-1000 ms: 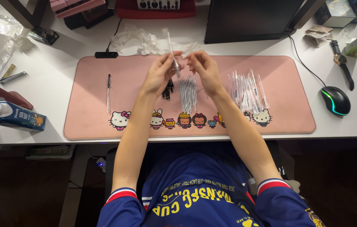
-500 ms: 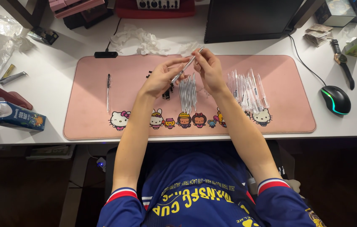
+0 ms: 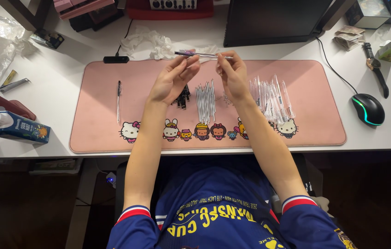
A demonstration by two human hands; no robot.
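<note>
Across the white desk lies a pink desk mat with a row of cartoon figures printed along its near edge; I record it as the working surface. Far of the mat stands a dark monitor. At the near left sits a blue drink carton on its side, well apart from the mat. On the right, just off the mat, rests a black computer mouse with a green glow.

On the mat, right of centre, I note a loose pile of clear pen barrels. At centre lies a tidy bundle of thin refills, and just left of it a small heap of dark parts. A single finished pen lies alone toward the left of the mat.

Above the far edge of the mat, both hands are raised. The left hand pinches one end of a slim pen between thumb and fingertips; the right hand is closed on the other end. It is held level, crosswise, clear of the mat.
</note>
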